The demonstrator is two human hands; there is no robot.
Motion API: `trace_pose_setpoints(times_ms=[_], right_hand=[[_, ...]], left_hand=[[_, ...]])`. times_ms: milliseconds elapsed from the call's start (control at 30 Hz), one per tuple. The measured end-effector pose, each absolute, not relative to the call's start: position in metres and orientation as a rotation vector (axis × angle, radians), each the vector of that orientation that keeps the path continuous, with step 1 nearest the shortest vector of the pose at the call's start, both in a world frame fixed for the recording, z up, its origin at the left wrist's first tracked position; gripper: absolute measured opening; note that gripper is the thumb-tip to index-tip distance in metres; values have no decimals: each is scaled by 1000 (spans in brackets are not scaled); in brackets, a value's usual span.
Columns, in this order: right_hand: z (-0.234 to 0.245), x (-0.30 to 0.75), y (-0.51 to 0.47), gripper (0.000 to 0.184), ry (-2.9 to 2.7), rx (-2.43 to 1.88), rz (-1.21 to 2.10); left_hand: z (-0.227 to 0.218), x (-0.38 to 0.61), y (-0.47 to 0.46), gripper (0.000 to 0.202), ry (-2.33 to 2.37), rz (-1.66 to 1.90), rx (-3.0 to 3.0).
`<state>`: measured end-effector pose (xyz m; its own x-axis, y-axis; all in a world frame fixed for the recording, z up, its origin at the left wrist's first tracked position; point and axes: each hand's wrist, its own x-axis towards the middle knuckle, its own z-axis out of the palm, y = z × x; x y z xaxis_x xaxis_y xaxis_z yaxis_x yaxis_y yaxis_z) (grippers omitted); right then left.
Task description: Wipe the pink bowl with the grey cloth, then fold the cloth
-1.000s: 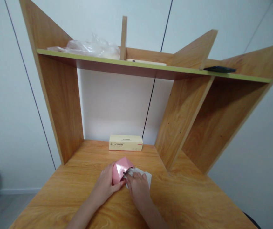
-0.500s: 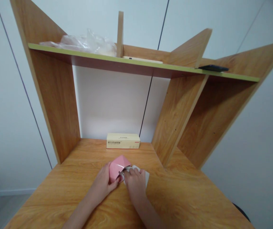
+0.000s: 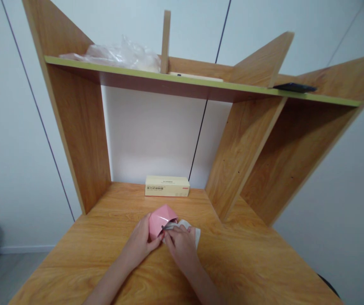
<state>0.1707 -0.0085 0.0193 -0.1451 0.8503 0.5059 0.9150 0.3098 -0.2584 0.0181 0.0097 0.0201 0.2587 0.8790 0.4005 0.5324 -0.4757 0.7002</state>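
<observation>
My left hand (image 3: 140, 237) is closed around the left side of a glossy pink faceted bowl (image 3: 162, 218), tilted with its opening toward the right. My right hand (image 3: 182, 243) is at that opening, its fingers bent and pressed on a thin white cloth or tissue (image 3: 197, 234). Part of the white sheet reaches into the bowl's mouth, and part sticks out to the right behind my knuckles. A small dark spot shows at the bowl's rim by my right fingertips; I cannot tell what it is. The bowl's inside is mostly hidden.
A cream cling film box (image 3: 167, 187) stands at the back of the wooden desk (image 3: 251, 262). Above runs a shelf (image 3: 201, 87) with a clear plastic bag (image 3: 121, 55) and a flat black object (image 3: 295, 87). Upright wooden panels (image 3: 248, 152) bound the desk's back.
The view has shifted slightly, moving everything a little to the right in the picture. My right fingers have shifted a little at the bowl's opening; the left grip looks the same.
</observation>
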Motion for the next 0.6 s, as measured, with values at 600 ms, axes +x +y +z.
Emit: trace_pose_setpoints(times_ms=[600], right_hand=[[12, 179, 11, 15, -1614, -1957, 226]], left_hand=[[31, 37, -4, 59, 1614, 929, 2095]])
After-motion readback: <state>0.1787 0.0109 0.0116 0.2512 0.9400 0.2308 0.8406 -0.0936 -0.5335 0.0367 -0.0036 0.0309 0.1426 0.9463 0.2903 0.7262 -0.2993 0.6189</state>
